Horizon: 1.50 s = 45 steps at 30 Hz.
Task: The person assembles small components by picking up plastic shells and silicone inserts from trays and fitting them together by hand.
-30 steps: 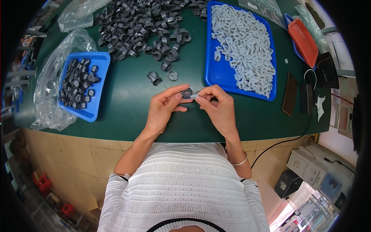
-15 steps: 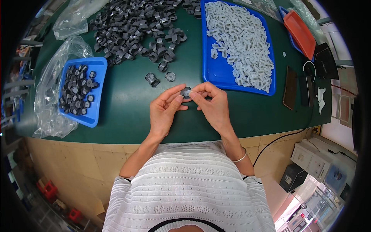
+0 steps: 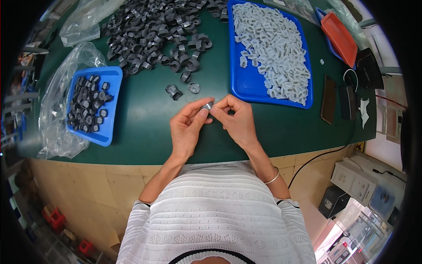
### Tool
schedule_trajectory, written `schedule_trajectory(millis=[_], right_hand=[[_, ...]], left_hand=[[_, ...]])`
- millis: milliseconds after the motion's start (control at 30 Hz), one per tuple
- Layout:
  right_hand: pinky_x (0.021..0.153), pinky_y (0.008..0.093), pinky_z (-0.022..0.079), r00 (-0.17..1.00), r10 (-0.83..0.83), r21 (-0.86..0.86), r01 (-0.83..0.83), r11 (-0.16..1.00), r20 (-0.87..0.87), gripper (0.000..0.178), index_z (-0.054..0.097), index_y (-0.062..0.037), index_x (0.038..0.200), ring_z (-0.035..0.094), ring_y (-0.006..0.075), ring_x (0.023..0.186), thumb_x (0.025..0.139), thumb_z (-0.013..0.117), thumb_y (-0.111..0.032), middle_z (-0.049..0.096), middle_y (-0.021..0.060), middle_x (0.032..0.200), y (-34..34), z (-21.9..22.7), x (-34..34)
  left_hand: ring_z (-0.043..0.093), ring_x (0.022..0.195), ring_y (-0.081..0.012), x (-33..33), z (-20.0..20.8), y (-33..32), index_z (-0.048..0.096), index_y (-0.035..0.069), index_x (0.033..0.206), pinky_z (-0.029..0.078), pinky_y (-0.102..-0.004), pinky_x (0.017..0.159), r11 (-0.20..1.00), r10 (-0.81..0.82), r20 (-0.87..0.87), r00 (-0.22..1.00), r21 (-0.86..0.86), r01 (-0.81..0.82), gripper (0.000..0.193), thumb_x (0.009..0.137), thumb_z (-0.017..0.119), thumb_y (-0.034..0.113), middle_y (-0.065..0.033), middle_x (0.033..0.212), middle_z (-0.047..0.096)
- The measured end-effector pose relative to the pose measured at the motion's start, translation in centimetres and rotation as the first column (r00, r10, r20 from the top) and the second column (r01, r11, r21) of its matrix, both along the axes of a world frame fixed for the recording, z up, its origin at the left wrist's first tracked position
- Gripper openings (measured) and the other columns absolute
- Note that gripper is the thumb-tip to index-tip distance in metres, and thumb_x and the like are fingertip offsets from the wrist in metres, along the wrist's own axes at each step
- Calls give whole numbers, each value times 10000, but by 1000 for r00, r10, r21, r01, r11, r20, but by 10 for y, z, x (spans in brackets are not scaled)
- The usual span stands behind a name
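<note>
Between my hands is a small dark grey plastic ring part (image 3: 207, 106), partly covered by fingers. My left hand (image 3: 188, 128) pinches it from the left. On its right side, my right hand (image 3: 237, 121) has thumb and forefinger pressed on the same part; whether a pale piece sits inside it is too small to tell. Just beyond my hands lie a loose dark part (image 3: 173, 92) and a round part with a light face (image 3: 194, 88). Another dark ring (image 3: 185, 77) stands a little farther off.
A large heap of dark rings (image 3: 149, 35) covers the far side of the green table (image 3: 145, 110). Pale plastic pieces fill a blue tray (image 3: 248, 90) at right. A smaller blue tray (image 3: 110, 110) with dark parts is at left, beside a plastic bag (image 3: 55, 114). A phone (image 3: 328, 99) lies far right.
My right hand has shifted slightly left, closer to my left hand. The ring part has turned and moved a little left between my fingers.
</note>
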State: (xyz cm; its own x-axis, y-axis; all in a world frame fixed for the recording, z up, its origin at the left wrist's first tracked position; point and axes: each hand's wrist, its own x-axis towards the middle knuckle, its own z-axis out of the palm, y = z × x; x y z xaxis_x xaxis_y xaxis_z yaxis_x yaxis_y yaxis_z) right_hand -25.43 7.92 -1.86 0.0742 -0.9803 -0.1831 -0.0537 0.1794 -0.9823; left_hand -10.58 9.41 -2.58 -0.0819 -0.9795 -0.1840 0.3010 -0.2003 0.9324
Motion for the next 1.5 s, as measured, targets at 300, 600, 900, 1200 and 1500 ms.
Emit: schedule_trajectory(millis=[300, 600, 900, 1200, 1500], right_hand=[[563, 189, 358, 996, 39, -66, -44, 997, -76, 94, 658, -8, 804, 426, 24, 630, 843, 710, -76, 621, -23, 728, -6, 7, -5], [542, 203, 339, 990, 14, -60, -23, 998, -139, 86, 656, -3, 803, 399, 29, 615, 842, 703, -63, 585, -35, 693, -2, 12, 0], [503, 268, 407, 978, 76, -113, -100, 989, -194, 125, 628, 9, 782, 488, 95, 530, 816, 703, -85, 597, 39, 627, -9, 3, -4], [591, 234, 477, 998, 36, -130, -43, 991, -61, 157, 638, 8, 925, 535, 90, 751, 795, 705, -47, 565, 37, 871, -7, -7, 5], [645, 224, 478, 998, -40, -148, 46, 988, 40, 139, 646, 3, 931, 556, 110, 798, 794, 673, 1, 526, 57, 932, 2, -20, 17]], left_hand=[[643, 1031, -179, 11, 3, 0, 548, -7, 1292, 546, -248, 804, 987, -103, -28, 994, 119, 105, 340, 962, 562, 72, -123, 1240, 609], [663, 1000, -192, 12, 1, 2, 527, -21, 1257, 545, -245, 787, 985, -63, -100, 993, 151, 78, 326, 966, 573, 118, -126, 1136, 658], [645, 1010, -159, 7, -5, 6, 519, -34, 1263, 542, -250, 806, 999, -36, 3, 999, -10, 36, 311, 967, 550, 60, -121, 1139, 656], [619, 1036, -138, 5, -4, 7, 515, -33, 1253, 529, -251, 842, 1000, -11, -49, 999, -19, 10, 289, 966, 513, 3, -135, 1179, 631], [632, 978, -121, -3, -8, 13, 486, -23, 1195, 533, -236, 808, 994, 45, -4, 999, -95, -46, 248, 950, 507, -43, -132, 1117, 642]])
